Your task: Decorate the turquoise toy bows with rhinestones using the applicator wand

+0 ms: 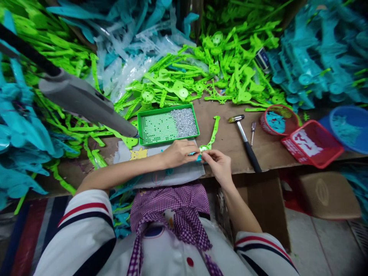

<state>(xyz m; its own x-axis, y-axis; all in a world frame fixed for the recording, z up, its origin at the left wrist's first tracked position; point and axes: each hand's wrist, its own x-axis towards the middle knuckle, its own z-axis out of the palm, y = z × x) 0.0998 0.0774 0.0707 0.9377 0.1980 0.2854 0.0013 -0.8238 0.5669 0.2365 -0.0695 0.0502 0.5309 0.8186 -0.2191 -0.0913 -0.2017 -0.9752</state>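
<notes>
My left hand [181, 154] is closed around a teal plastic part, mostly hidden by the fingers, above a grey cloth [176, 173]. Fingers and thumb of my right hand [219, 164] pinch at the round end of a lime-green plastic part [214, 132], whose long arm points away from me. The two hands almost meet at this round end, where a bit of teal shows beneath. Just beyond my left hand lies a green tray [156, 128], with small silver screws [184, 122] heaped at its right end and a perforated plate at its left.
A grey screwdriver-like power tool [92, 101] slants down from the left, tip by the tray. Right of my hands lie a hammer [244, 140] and a small screwdriver [253, 132]. Red baskets [327, 159] and a blue basin [360, 134] stand farther right. Green and teal parts pile behind.
</notes>
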